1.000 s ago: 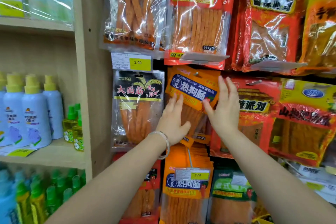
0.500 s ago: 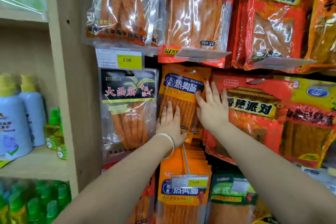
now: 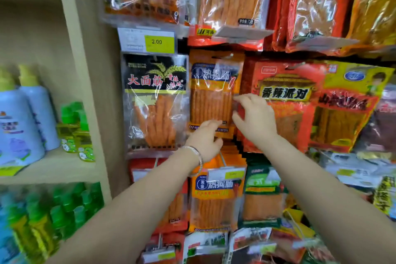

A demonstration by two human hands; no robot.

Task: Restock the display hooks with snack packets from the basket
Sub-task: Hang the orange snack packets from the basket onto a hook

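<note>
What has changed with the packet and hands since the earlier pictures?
The orange packet, tilted before, now hangs straight. Both hands slid down and curled their fingers: left hand at its bottom edge, right hand at its right edge. The black packet stayed.

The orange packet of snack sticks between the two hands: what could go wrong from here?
The orange packet of snack sticks hangs by its top edge only. If it isn't fully on the display hook, it might slip off when the left hand and right hand pull away. The right hand also lies against the neighbouring red foil packet, which could get dragged askew.
</note>
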